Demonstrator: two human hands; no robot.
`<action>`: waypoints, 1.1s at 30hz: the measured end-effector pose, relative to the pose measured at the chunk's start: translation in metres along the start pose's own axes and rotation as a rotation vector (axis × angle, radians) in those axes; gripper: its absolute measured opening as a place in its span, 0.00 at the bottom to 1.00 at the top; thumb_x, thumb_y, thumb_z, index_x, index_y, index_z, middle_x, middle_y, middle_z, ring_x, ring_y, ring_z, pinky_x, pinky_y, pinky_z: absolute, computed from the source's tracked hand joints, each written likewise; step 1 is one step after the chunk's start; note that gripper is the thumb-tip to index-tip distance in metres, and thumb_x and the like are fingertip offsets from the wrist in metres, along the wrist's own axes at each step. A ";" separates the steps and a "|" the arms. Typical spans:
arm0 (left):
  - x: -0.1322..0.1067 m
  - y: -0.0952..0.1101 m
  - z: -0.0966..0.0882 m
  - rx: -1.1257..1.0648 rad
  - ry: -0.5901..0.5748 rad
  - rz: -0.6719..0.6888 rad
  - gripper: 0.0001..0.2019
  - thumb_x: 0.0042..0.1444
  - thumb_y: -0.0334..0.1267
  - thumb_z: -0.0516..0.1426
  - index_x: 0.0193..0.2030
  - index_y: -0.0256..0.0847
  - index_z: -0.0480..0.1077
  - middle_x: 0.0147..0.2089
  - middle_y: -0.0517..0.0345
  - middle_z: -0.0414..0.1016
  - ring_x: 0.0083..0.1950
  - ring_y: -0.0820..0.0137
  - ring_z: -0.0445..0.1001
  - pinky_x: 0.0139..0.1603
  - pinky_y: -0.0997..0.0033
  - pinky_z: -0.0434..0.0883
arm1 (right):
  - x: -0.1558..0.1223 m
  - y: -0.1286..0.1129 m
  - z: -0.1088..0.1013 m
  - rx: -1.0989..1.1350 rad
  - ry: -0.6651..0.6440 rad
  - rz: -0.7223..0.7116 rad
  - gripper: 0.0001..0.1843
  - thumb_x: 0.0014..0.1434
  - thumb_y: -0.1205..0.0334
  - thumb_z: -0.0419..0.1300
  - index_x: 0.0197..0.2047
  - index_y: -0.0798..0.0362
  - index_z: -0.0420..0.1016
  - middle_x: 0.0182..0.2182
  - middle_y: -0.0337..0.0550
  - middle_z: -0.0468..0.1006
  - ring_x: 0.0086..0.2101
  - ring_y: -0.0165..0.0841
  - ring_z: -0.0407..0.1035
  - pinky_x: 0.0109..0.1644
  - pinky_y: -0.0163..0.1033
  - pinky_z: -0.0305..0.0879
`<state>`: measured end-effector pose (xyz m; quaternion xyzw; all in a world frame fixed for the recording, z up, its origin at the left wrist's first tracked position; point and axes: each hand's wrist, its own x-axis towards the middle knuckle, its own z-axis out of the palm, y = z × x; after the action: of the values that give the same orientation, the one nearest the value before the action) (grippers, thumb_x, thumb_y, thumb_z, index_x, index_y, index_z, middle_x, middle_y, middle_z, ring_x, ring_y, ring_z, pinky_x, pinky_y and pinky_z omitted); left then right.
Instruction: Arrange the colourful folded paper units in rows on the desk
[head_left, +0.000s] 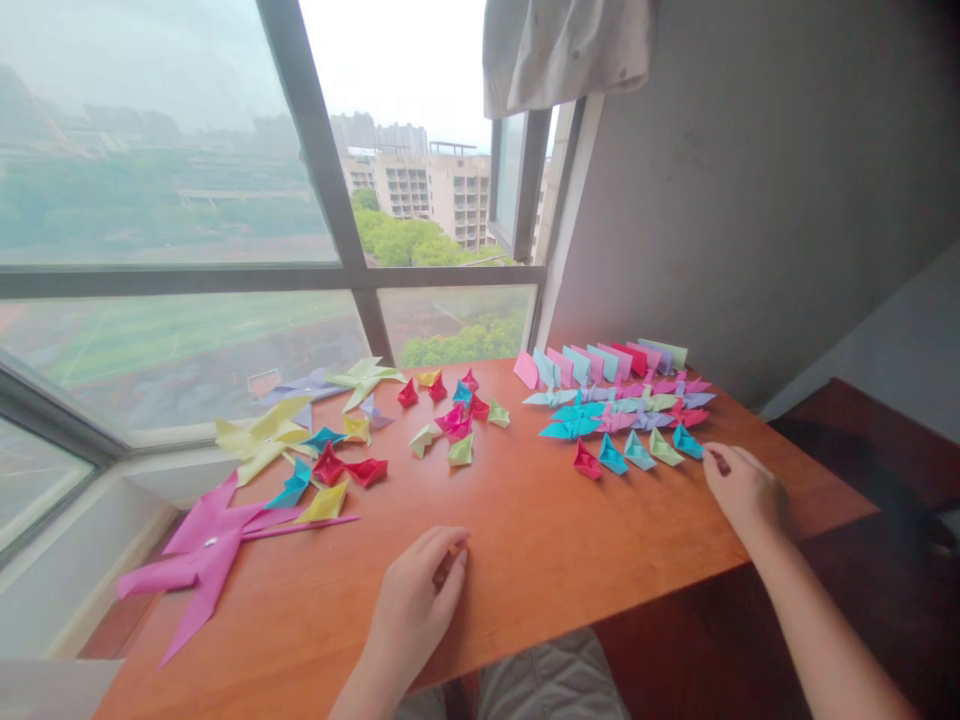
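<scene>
My right hand (744, 492) pinches at the right tip of a blue paper boat (686, 442), the last in a short front row on the table's right side. Beside it in that row stand a light green boat (664, 449), a pale aqua boat (639, 452), another blue boat (613, 457) and a red boat (586, 460). My left hand (417, 600) rests near the table's front edge, its fingers curled and the thumb close to the index finger, with nothing visible in them. The exact contact of the right fingertips is hard to make out.
Behind the row lie several folded paper cranes (574, 418) and a line of folded paper pieces (600, 364). Loose paper boats (459, 424) are scattered mid-table. Paper pinwheels, including a pink one (214, 540) and a yellow one (264, 432), lie left by the window (352, 280).
</scene>
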<state>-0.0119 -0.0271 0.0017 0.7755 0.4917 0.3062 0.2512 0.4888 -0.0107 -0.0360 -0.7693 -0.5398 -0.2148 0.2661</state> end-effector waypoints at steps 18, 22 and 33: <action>0.001 0.002 -0.001 0.019 0.015 0.012 0.10 0.64 0.37 0.51 0.45 0.43 0.73 0.37 0.54 0.78 0.32 0.68 0.75 0.34 0.72 0.72 | -0.004 -0.006 0.002 0.053 0.016 0.060 0.17 0.59 0.56 0.52 0.40 0.55 0.79 0.35 0.49 0.80 0.31 0.37 0.70 0.31 0.39 0.58; 0.000 0.002 -0.001 0.002 0.026 0.005 0.09 0.63 0.35 0.52 0.44 0.43 0.74 0.36 0.55 0.78 0.31 0.69 0.75 0.33 0.73 0.72 | -0.004 -0.008 -0.003 0.060 0.028 0.073 0.17 0.60 0.55 0.52 0.39 0.55 0.79 0.35 0.49 0.80 0.31 0.38 0.70 0.31 0.39 0.58; -0.002 0.012 -0.007 -0.103 0.074 -0.067 0.10 0.61 0.30 0.51 0.43 0.41 0.73 0.39 0.54 0.78 0.33 0.70 0.75 0.34 0.73 0.71 | -0.007 -0.089 -0.031 0.290 0.196 0.003 0.19 0.64 0.53 0.52 0.42 0.55 0.79 0.36 0.53 0.81 0.33 0.40 0.74 0.39 0.42 0.66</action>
<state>-0.0107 -0.0332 0.0138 0.7328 0.5099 0.3512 0.2825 0.4014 -0.0110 -0.0003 -0.6991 -0.5353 -0.2080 0.4260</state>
